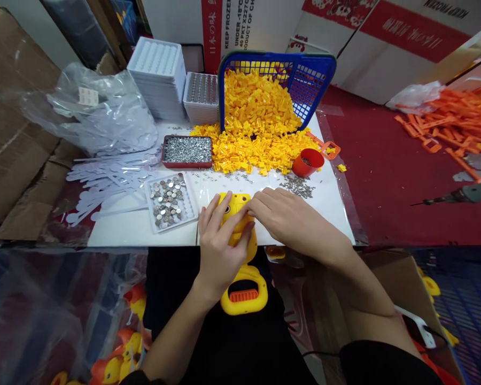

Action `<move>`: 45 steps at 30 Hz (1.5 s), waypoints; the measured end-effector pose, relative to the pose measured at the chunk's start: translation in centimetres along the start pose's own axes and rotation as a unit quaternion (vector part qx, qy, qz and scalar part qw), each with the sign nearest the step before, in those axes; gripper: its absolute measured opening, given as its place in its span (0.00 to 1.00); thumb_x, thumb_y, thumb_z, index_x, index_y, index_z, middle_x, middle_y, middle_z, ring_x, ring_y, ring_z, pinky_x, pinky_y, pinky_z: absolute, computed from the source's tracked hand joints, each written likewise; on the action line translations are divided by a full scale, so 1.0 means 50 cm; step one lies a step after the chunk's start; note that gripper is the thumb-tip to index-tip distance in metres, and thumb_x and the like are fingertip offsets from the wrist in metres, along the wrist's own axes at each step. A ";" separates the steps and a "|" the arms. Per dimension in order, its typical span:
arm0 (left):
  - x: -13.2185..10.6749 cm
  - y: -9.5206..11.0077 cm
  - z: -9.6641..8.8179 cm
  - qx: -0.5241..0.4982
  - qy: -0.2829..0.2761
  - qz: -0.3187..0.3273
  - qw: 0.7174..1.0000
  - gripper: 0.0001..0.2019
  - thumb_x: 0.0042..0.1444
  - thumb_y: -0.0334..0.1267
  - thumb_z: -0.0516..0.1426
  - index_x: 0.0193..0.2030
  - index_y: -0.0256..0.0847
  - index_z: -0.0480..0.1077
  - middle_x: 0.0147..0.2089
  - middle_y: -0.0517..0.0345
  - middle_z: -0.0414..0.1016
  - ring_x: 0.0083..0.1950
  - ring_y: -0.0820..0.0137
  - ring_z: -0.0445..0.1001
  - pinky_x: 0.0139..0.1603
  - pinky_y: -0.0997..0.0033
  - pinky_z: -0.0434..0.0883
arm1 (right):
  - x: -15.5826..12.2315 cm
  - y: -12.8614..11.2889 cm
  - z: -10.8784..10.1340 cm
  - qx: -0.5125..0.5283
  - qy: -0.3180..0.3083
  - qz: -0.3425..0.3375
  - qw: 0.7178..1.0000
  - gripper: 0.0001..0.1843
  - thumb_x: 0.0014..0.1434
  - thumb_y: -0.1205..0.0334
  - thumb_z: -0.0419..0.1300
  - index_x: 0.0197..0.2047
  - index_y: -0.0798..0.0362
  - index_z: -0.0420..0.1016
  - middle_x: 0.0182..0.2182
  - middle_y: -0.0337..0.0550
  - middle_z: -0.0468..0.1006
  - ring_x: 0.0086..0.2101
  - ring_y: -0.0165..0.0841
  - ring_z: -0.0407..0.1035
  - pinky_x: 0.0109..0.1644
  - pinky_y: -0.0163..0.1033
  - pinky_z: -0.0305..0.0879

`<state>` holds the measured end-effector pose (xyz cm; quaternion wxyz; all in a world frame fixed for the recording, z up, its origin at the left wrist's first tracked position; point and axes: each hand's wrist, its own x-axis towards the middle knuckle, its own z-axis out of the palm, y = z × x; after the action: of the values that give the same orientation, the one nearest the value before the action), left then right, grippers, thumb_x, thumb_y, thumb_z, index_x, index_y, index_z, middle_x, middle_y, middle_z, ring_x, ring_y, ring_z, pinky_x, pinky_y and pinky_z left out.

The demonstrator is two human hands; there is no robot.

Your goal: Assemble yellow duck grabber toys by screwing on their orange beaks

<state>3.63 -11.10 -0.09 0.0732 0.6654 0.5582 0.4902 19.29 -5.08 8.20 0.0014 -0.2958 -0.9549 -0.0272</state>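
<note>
Beyond the yellow toy (244, 291), blue basket (313, 80) spills pieces (256, 109).

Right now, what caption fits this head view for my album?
Left hand and right hand hold a yellow toy near spilled yellow parts.

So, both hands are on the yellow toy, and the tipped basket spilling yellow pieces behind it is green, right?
Not green: the head view shows the basket is blue. The left hand and right hand are both on the yellow toy, and yellow pieces spill from the basket.
</note>
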 end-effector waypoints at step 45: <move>0.004 -0.032 -0.021 -0.053 -0.031 0.043 0.997 0.14 0.61 0.30 0.62 0.53 0.46 0.74 0.64 0.48 0.70 0.66 0.56 0.70 0.65 0.49 0.71 | -0.067 0.022 0.142 0.319 0.470 0.294 0.769 0.09 0.67 0.55 0.59 0.40 0.51 0.74 0.36 0.45 0.77 0.38 0.36 0.74 0.42 0.44 0.73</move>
<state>1.78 -10.80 -0.48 0.1041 0.6987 0.4998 0.5012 22.78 -5.69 1.12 0.5518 -0.4948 -0.6555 0.1449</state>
